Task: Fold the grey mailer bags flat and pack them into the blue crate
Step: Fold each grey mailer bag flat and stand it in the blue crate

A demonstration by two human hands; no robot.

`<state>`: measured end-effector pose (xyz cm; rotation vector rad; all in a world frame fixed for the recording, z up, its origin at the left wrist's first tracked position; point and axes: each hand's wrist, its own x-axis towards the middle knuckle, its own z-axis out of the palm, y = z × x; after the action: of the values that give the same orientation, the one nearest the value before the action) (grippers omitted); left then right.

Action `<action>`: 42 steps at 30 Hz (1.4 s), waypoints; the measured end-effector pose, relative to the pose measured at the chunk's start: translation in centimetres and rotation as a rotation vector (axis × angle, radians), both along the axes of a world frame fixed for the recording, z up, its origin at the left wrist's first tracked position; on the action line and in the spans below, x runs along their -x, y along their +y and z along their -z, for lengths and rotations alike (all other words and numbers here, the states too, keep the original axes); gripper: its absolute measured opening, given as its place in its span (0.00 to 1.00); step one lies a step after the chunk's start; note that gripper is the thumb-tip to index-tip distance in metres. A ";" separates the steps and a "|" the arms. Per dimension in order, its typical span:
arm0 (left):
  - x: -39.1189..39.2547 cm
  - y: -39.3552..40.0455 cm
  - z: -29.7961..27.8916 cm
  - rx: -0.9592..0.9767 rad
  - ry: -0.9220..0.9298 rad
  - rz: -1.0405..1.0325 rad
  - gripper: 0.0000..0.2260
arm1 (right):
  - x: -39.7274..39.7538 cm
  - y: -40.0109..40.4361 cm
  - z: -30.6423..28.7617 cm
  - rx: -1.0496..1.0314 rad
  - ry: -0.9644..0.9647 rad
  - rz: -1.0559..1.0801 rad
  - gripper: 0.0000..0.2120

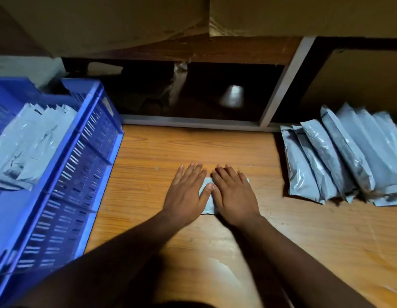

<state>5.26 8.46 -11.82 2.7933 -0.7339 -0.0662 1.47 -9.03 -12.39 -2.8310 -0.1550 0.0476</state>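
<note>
From the head view, the left hand (187, 192) and right hand (234, 196) lie flat side by side, fingers straight, pressing a folded grey mailer bag (206, 197) onto the wooden counter (215, 147). The blue crate (81, 165) at the left holds packed bags (30, 147). A row of unfolded bags (339, 156) leans at the right.

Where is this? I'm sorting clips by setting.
Probably a small packing bench: a row of grey mailer bags on a wooden table, more bags in a blue crate, shelving behind.
</note>
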 end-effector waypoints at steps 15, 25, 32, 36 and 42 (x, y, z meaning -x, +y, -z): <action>0.1 -1.5 2.1 0.028 -0.058 0.018 0.25 | 0.0 0.9 1.4 0.103 0.024 0.097 0.28; -0.2 -0.4 1.2 -0.068 0.036 0.052 0.33 | 1.0 -1.5 1.3 -0.008 0.014 0.094 0.30; -0.8 -0.1 0.9 0.065 0.159 0.056 0.34 | 0.4 -1.8 -0.1 -0.098 0.132 0.073 0.30; -1.2 -0.1 0.2 0.147 0.130 0.074 0.30 | 0.2 -1.0 -0.4 0.006 0.056 0.041 0.30; 0.1 -1.0 1.0 0.023 0.028 0.066 0.31 | 0.6 0.3 1.0 0.027 -0.034 0.050 0.26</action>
<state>5.13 7.51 -12.87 2.7408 -0.8151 -0.1083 0.85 -8.71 -13.43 -2.8618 -0.0920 -0.0096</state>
